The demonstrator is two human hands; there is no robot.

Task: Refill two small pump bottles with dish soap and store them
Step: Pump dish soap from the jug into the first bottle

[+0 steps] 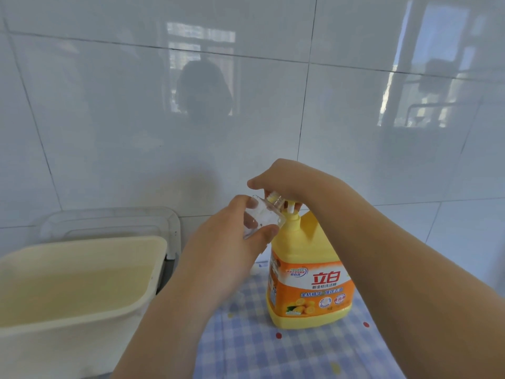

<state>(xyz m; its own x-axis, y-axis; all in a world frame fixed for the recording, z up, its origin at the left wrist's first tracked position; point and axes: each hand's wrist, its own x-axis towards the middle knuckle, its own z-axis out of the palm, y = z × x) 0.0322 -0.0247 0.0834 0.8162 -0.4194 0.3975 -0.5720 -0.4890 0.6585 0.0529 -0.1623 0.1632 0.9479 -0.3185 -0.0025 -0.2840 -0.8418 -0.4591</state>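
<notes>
While right hand point(284, 179) is curling over the pump point(291, 209) of the yellow soap jug point(308, 272) | left hand point(232, 243) is gripping small clear bottle point(263, 217), tilted, mouth toward pump | jug is standing on checked cloth point(246, 348)

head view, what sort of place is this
Likely a home kitchen or washing corner: glossy white wall tiles, a yellow dish soap jug on a blue checked cloth, and a cream plastic tub beside it.

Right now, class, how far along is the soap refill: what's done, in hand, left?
Done: the small clear bottle is uncapped. In hand: left hand tilts its mouth to the pump of the yellow dish soap jug, right hand pressing. Left: fill level unclear; second bottle unseen; storing.
</notes>
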